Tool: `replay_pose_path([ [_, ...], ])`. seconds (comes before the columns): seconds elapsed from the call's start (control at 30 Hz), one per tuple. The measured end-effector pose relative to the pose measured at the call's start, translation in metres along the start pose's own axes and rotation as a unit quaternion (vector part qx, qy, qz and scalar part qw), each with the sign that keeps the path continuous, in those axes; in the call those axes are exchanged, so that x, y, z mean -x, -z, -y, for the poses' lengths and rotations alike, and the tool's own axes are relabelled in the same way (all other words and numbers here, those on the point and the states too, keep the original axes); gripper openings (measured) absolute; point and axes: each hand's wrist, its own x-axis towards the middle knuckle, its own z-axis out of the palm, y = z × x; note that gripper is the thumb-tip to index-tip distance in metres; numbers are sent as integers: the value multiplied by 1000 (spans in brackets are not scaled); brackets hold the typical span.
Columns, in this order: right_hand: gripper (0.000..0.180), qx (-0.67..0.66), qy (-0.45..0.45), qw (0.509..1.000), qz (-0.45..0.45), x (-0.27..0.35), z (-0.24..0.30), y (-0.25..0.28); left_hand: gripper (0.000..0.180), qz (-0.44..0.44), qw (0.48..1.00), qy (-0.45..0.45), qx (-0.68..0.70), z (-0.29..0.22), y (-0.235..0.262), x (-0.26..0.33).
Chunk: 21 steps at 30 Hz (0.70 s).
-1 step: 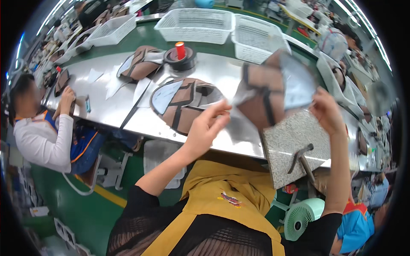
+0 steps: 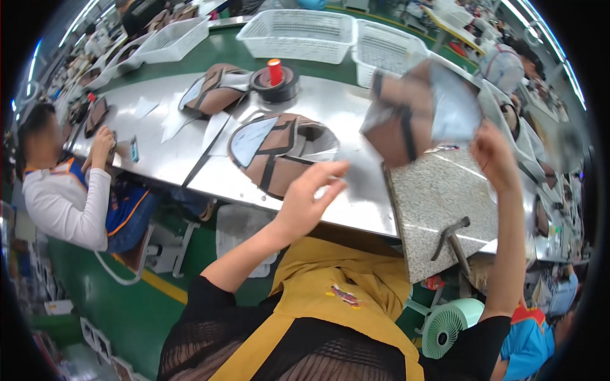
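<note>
Item: brown fabric piece (image 2: 416, 105), black-strapped, with pale blue panel; blurred, aloft over the right part of the table (image 2: 362, 203), above the far end of a speckled stone slab (image 2: 438, 197).

Step in hand, by judgement: carrying a single piece in the air, clear of the metal surface. Next move, by judgement: calling for a sure hold on the panel edge, an unoccupied left side, and clearance from slab and baskets.

Right hand (image 2: 494, 155): fingers drawn in narrow, apparently pinching the rim of the piece at its pale panel; exact fingertip contact too blurred to tell.

Left hand (image 2: 306, 198): thumb and fingers moderately parted, nothing visible in between; poised just beside a second brown piece (image 2: 279, 159), touching or not, cannot tell.

Surroundings: second piece lying at the near edge, opening to the right; third brown piece (image 2: 219, 95) farther back, beside a dark round holder (image 2: 279, 93) with red spool (image 2: 275, 71); hammer-like tool (image 2: 448, 235) on the slab; white baskets (image 2: 298, 38) beyond.
</note>
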Motion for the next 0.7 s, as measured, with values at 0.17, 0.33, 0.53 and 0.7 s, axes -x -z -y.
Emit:
replay_pose_path([
  [0.17, 41, -90, 110, 989, 49, -89, 29, -33, 31, -40, 916, -193, -350, 10, 7, 17],
  [0.33, 46, 235, 47, 967, 88, -45, -32, -55, 41, -119, 850, -177, -482, 26, 1, -4],
  [0.53, 37, 562, 84, 823, 1, 97, -85, 17, 38, -53, 804, -107, -582, 56, -3, -28],
  [0.7, 44, 616, -46, 782, -82, 192, -113, 70, 31, -34, 875, -251, -412, -4, -34, -69],
])
